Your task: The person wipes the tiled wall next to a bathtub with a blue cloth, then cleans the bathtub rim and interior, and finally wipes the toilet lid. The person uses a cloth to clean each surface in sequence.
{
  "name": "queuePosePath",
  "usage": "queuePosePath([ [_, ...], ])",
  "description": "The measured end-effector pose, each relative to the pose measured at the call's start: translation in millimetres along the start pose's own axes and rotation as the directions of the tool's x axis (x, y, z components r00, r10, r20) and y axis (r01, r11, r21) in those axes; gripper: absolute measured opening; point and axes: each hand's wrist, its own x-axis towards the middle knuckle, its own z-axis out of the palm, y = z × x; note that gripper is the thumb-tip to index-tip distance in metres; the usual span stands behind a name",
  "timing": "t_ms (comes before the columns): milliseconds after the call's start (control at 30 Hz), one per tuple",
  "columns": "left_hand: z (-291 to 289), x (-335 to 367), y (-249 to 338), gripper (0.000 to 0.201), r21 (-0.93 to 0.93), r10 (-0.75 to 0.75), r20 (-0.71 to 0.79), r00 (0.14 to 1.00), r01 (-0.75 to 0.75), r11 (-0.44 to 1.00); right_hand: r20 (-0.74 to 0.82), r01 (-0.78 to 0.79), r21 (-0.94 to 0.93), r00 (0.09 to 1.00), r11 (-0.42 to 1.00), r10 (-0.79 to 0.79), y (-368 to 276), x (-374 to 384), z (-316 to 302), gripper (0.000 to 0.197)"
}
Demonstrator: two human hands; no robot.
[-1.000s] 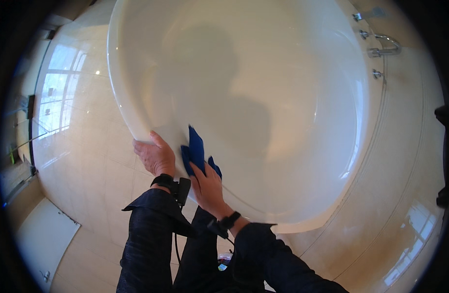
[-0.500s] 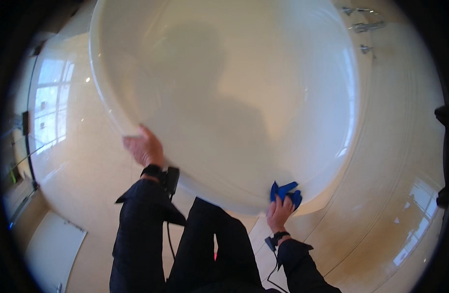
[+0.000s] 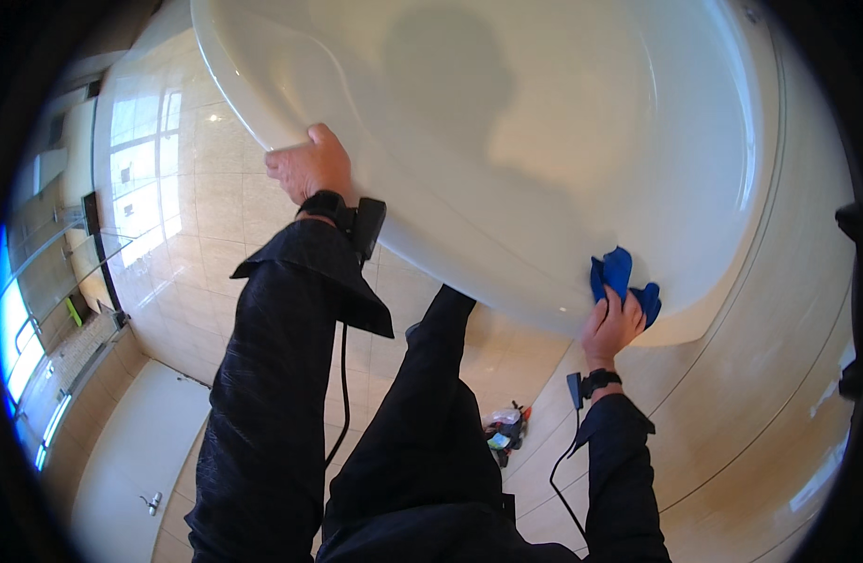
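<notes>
A large white bathtub fills the upper middle of the picture, with a dark shadow cast across its inside. My left hand grips the tub's near-left rim, its thumb on the inner side and its fingers over the outer edge. At the near-right end, my right hand is closed on a crumpled blue cloth. That cloth lies against the inner wall just inside the rim. Part of it is hidden under my fingers.
Shiny beige floor tiles spread to the left of the tub. A tiled wall runs along the right. Several small items lie in a pile by my legs. A white door stands at the lower left, below a glass partition.
The view has shifted, so the tub and both hands appear higher and further right. The taps have left the picture, and the small pile of items has appeared. The blue cloth stays in my right hand.
</notes>
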Motion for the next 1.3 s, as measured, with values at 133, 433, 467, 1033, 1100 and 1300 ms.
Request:
queuePosePath([
  [133,2,6,1,0.080,0.025,0.051,0.001,0.999,-0.051,0.998,-0.052,-0.021,0.005,0.998,1.000,0.021,5,0,9,0.030],
  [433,-2,15,4,0.084,0.011,0.036,0.037,0.999,-0.037,0.999,-0.117,-0.018,0.039,0.993,0.999,0.022,7,-8,15,0.031],
  [467,-2,14,4,0.084,0.006,0.043,0.041,0.998,-0.043,0.999,-0.113,-0.019,0.045,0.993,0.999,0.024,6,-6,16,0.031],
  [1033,-14,3,13,0.088,-0.077,0.003,0.150,0.989,0.008,0.997,-0.208,-0.070,-0.036,0.976,0.997,0.061,-3,1,16,0.030],
  [1100,-14,3,12,0.088,-0.077,-0.007,0.154,0.988,0.019,0.997,-0.257,-0.196,-0.113,0.953,0.974,0.162,-16,-6,21,0.030],
  [1300,-7,8,11,0.081,-0.003,-0.052,0.072,0.996,0.052,0.999,-0.298,-0.307,-0.104,0.917,0.946,0.265,-160,-3,30,0.028],
])
